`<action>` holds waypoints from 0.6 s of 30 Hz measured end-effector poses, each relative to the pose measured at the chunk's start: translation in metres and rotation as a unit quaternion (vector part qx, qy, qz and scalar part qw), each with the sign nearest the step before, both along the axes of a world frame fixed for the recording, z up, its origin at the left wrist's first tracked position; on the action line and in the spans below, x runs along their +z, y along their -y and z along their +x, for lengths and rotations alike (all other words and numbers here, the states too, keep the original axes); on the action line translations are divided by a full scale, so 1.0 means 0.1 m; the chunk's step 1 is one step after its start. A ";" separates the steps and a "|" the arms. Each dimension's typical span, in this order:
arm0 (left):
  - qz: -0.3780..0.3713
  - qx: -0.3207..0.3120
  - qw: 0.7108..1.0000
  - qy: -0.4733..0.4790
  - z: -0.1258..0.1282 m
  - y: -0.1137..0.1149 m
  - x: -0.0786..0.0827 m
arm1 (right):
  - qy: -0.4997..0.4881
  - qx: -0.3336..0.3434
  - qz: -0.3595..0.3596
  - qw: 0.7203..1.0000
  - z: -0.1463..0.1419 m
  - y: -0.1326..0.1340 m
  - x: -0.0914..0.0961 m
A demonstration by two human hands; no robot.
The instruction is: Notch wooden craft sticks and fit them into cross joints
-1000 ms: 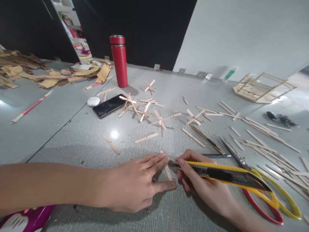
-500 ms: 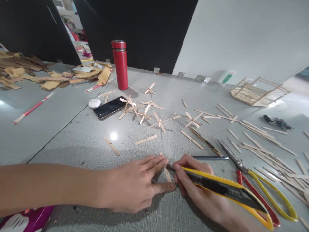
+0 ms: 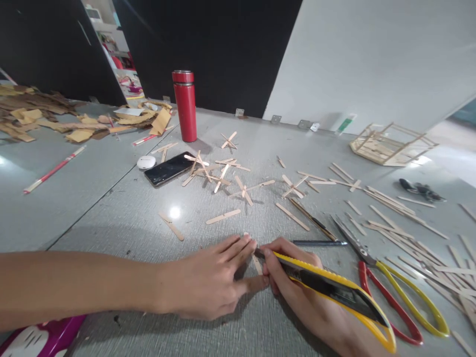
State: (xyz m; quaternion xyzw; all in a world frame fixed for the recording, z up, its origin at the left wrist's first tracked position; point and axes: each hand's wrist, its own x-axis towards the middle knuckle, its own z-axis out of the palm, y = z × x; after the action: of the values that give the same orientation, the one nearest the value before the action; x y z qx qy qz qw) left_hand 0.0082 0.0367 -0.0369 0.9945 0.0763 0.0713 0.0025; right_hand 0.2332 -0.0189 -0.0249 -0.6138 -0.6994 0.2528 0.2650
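Note:
My left hand (image 3: 213, 280) lies on the table with its fingers stretched out and spread. Its fingertips and thumb press a wooden craft stick (image 3: 257, 265) flat against the surface. Part of that stick is hidden beneath the fingers. My right hand (image 3: 297, 277) is closed around a yellow and black utility knife (image 3: 330, 283). The knife's blade tip is at the stick, between the left fingers and thumb; whether it cuts in is too small to tell. Beyond my hands lie loose notched sticks (image 3: 223, 216) and several crossed-stick pieces (image 3: 244, 190).
Red-and-yellow-handled scissors (image 3: 372, 263), a dark pen (image 3: 320, 243) and scattered sticks (image 3: 405, 233) lie right. Farther back are a phone (image 3: 169, 169), a white case (image 3: 146, 162), a red flask (image 3: 186, 109), a stick frame (image 3: 390, 144) and cardboard scraps (image 3: 85, 124).
The view has shifted slightly. The knife's handle end has swung a little to the left, with the blade still at the stick. My left hand keeps pressing the stick.

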 end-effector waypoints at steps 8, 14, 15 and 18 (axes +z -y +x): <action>0.024 -0.016 0.999 0.022 0.05 -0.01 -0.03 | -0.103 -0.029 -0.037 0.994 0.03 -0.04 -0.11; 0.013 -0.008 1.000 0.024 0.05 -0.01 -0.04 | -0.149 -0.037 -0.057 0.987 0.04 -0.05 -0.16; 0.013 -0.007 1.000 0.024 0.05 -0.02 -0.04 | -0.151 -0.037 -0.055 0.986 0.04 -0.05 -0.16; 0.011 -0.007 1.000 0.017 0.06 -0.03 -0.02 | -0.157 -0.039 -0.051 0.986 0.04 -0.04 -0.15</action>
State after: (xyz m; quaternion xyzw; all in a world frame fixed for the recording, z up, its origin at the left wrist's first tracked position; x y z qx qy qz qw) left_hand 0.0139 0.0393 -0.0389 0.9937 0.0682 0.0886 -0.0065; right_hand 0.2367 -0.0146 -0.0398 -0.6059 -0.6110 0.3709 0.3493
